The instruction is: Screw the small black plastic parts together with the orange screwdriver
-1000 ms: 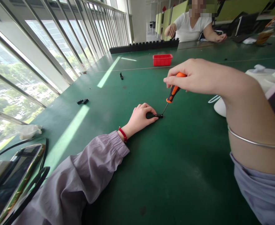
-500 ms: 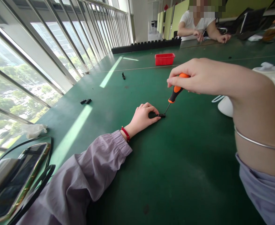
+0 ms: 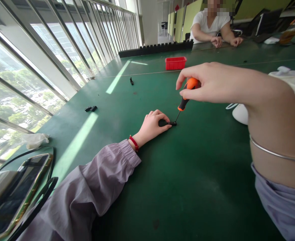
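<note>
My left hand [image 3: 154, 125] pinches a small black part [image 3: 172, 123] flat against the green table [image 3: 200, 160]; its far end sticks out past my fingertips. Over it, my right hand [image 3: 204, 83] has its fingers round the handle of an orange-and-black screwdriver [image 3: 183, 103]. The screwdriver leans to the right, and its thin tip meets the end of the black part. Exactly what the tip sits in is too small to make out.
Black pieces [image 3: 91, 108] lie to the left, and another small black piece [image 3: 131, 81] lies farther back. A red bin [image 3: 175, 63] stands beyond my hands. At lower left are a phone [image 3: 14, 197] and cable. A person [image 3: 211, 26] sits across the table.
My right fingers have loosened and shifted on the screwdriver handle, the thumb and forefinger now farther apart. The screwdriver leans slightly differently. My left hand keeps its hold. The person's hands across the table have moved.
</note>
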